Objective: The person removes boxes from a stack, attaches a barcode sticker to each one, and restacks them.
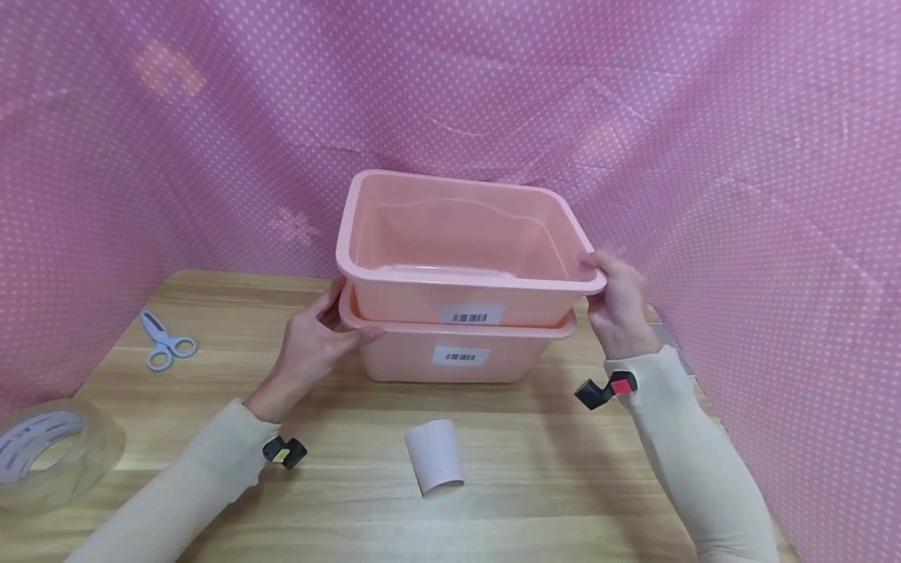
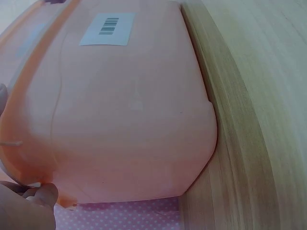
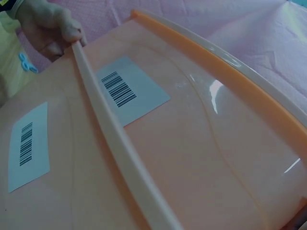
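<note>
Two pale pink plastic bins are stacked, the upper bin (image 1: 401, 301) sitting partly inside the lower bin (image 1: 394, 360). Each has a white barcode label on its front, the upper label (image 3: 129, 91) and the lower label (image 3: 29, 146) both showing in the right wrist view. My right hand (image 1: 619, 301) grips the upper bin's rim at its front right corner, thumb over the edge. At the lower bin's front left corner, my left hand (image 1: 310, 344) holds the rim, thumb along the front. The upper bin's inside shows no contents; the lower bin's inside is hidden.
A curled piece of white paper (image 1: 435, 456) lies on the wooden table (image 1: 352, 500) in front of the bins. Light blue scissors (image 1: 163, 342) and a large roll of clear tape (image 1: 102, 450) lie at the left. Pink dotted cloth (image 1: 450, 86) hangs around the back and sides.
</note>
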Demonstrator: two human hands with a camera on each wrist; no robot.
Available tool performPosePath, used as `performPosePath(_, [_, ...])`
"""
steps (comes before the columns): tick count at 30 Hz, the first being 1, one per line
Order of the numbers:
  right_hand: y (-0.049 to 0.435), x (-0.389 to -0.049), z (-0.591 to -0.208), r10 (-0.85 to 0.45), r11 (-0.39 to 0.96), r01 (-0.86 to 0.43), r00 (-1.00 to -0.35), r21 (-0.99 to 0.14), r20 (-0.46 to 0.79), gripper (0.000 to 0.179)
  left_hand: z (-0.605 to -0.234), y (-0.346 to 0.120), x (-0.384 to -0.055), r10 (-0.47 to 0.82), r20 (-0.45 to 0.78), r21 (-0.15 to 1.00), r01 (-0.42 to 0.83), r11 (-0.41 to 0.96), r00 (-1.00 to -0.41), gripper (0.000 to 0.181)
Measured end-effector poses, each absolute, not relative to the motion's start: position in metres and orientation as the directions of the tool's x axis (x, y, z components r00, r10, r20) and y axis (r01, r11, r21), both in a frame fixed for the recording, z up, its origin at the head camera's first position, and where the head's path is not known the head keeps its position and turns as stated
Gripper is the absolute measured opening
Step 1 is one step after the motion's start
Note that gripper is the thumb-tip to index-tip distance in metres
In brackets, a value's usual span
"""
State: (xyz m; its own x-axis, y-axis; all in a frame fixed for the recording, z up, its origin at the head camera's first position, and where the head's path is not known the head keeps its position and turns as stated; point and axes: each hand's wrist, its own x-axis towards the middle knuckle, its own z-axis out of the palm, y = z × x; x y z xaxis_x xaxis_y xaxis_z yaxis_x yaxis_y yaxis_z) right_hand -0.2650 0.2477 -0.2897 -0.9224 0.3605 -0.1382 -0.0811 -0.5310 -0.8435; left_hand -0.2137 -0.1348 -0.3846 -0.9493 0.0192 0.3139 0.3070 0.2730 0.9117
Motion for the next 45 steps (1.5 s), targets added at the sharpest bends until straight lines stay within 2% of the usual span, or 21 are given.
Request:
performPosePath(16, [0.245, -0.265, -0.308, 0.39, -0.495, -0.065, -0.908, -0.867, -0.154, 0.016, -0.385, -0.137, -0.214, 0.033, 0.298, 0.919, 0.296, 0.261, -0.954, 0.1])
performPosePath(22, [0.245, -0.266, -0.313, 0.386, -0.472, -0.047, -0.909, -0.88, -0.158, 0.017, -0.386, -0.137, -0.214, 0.034, 0.309, 0.926, 0.309, 0.217, -0.95, 0.098])
performPosePath(29, [0.245, -0.264, -0.318, 0.36, -0.452, -0.019, -0.919, -0.892, -0.163, 0.019, -0.386, -0.137, -0.213, 0.02, 0.32, 0.915, 0.315, 0.254, -0.947, 0.094])
performPosePath(38, [0.244, -0.26, -0.323, 0.322, -0.413, -0.012, -0.937, -0.911, -0.133, 0.026, -0.386, -0.139, -0.214, 0.039, 0.361, 0.906, 0.361, 0.222, -0.932, 0.089])
performPosePath(45, [0.251, -0.257, -0.329, 0.289, -0.278, -0.021, -0.955, -0.96, -0.063, 0.009, -0.386, -0.141, -0.216, 0.035, 0.36, 0.906, 0.358, 0.227, -0.932, 0.085])
